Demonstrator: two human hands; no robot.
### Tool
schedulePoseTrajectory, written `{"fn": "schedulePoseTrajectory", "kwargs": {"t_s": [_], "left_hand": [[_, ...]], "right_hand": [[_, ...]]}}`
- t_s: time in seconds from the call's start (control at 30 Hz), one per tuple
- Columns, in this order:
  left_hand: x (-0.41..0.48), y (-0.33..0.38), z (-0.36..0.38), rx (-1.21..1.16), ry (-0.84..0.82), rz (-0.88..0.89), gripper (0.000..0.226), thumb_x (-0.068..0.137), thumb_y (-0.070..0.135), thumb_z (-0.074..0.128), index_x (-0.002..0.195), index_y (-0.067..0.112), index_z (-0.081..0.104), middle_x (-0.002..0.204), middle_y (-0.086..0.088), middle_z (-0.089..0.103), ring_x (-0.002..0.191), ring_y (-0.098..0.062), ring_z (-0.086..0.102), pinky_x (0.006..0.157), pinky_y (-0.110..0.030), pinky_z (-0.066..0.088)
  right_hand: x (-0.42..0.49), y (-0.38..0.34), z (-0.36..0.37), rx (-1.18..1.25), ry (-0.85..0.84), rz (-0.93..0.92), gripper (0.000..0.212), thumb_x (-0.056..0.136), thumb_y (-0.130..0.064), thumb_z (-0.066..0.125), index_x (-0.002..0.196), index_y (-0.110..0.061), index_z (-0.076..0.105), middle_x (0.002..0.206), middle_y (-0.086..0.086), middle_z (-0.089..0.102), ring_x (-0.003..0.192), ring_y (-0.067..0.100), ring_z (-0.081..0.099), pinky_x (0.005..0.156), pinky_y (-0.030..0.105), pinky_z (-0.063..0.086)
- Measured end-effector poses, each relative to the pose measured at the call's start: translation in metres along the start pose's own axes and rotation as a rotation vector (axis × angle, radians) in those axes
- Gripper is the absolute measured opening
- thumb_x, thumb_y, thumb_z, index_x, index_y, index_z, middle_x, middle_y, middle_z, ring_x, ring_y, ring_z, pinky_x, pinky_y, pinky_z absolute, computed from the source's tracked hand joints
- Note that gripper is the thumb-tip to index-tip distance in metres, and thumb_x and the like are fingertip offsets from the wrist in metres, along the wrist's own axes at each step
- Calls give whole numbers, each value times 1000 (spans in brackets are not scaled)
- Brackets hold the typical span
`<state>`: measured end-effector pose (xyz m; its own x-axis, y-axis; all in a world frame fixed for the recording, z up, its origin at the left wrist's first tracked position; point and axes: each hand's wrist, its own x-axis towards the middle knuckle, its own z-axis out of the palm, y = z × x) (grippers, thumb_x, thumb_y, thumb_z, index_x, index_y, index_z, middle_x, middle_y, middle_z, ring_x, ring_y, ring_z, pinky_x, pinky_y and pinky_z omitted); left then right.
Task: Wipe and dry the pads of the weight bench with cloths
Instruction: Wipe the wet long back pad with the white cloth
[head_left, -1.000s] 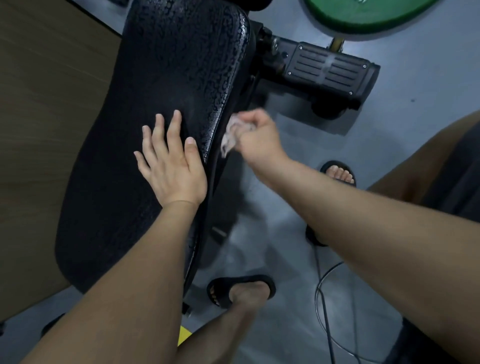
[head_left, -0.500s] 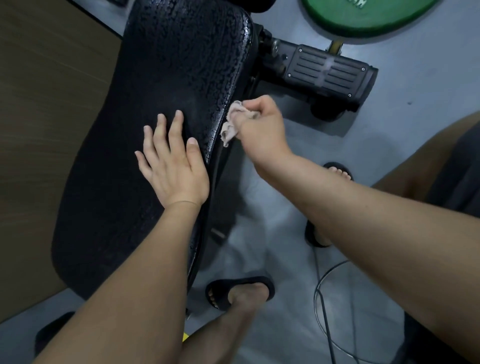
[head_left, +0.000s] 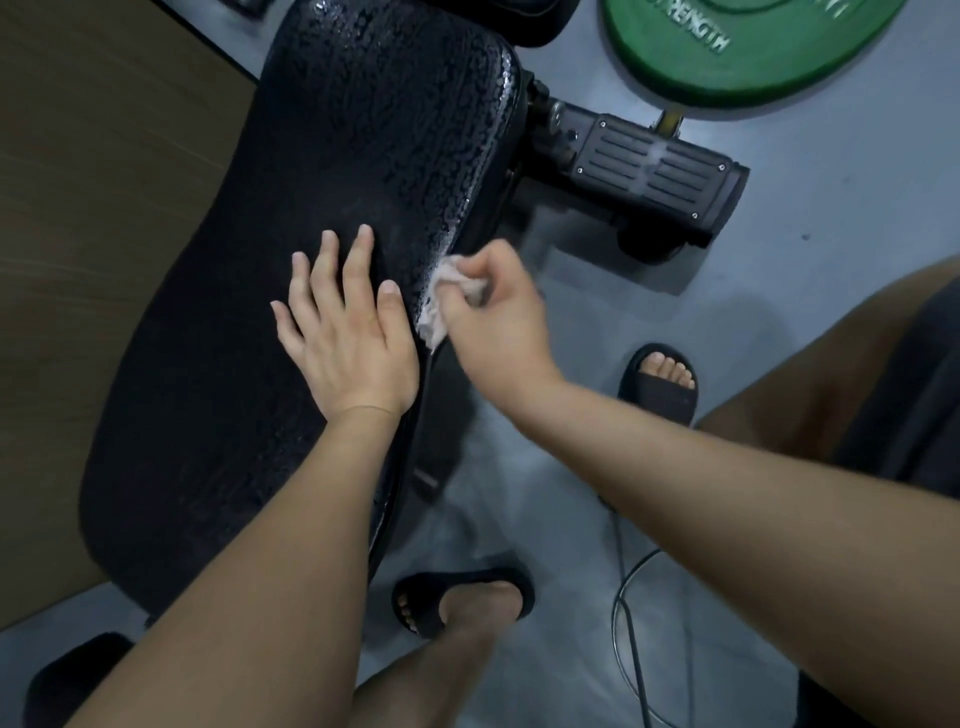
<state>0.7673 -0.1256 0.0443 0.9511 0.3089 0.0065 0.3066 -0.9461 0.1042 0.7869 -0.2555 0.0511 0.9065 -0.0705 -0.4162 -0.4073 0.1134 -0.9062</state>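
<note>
Right grip (head_left: 498, 322) pinches a crumpled cloth (head_left: 434, 312) against the right edge of the bench pad (head_left: 291, 171). Left grip (head_left: 348, 343) lies spread flat on the bench pad, just beside. The long axis of the bench pad runs away from the person; wet beading (head_left: 415, 130) lies ahead, nearest the right grip.

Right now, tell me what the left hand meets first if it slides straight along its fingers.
The left hand lies flat on the bench pad; ahead is only more wet pad, apparently nothing on it.
</note>
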Motion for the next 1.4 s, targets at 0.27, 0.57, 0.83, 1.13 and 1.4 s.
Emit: {"fn": "schedulePoseTrajectory", "kwargs": {"t_s": [0.27, 0.57, 0.83, 1.13, 1.4], "left_hand": [[1, 0, 2, 6, 16, -1, 53, 105, 44, 30, 158, 41, 27, 168, 10, 22, 158, -19, 9, 126, -55, 5], [1, -2, 2, -2, 24, 10, 53, 105, 44, 31, 158, 39, 29, 167, 7, 24, 157, -22, 11, 126, -57, 7], [2, -1, 0, -9, 25, 5, 54, 104, 44, 31, 158, 39, 30, 167, 6, 25, 157, -22, 11, 126, -56, 7], [3, -2, 1, -3, 34, 16, 54, 104, 44, 32, 158, 38, 30, 166, 5, 27, 157, -22, 12, 126, -56, 8], [3, -1, 1, -15, 47, 17, 54, 103, 43, 34, 157, 37, 33, 166, 5, 29, 156, -23, 15, 126, -57, 9]], "right_hand": [[82, -27, -22, -24, 291, -54, 18, 91, -20, 58, 77, -27, 50, 65, -4, 65, 59, 16, 67, 64, 42, 59], [123, -45, -35, -114, 351, -93, 11, 96, -18, 61, 87, -24, 63, 72, -13, 65, 62, 6, 64, 64, 31, 57], [133, -34, -35, -112, 308, -23, 20, 94, -18, 60, 78, -30, 64, 76, -8, 71, 68, 15, 68, 73, 44, 61], [164, -43, -46, -59, 232, -71, 19, 91, -16, 64, 86, -30, 75, 90, -10, 77, 84, 11, 72, 82, 41, 62], [171, -43, -57, -53, 120, -80, 10, 94, -18, 69, 98, -22, 77, 85, -4, 78, 73, 12, 72, 67, 32, 61]]}}
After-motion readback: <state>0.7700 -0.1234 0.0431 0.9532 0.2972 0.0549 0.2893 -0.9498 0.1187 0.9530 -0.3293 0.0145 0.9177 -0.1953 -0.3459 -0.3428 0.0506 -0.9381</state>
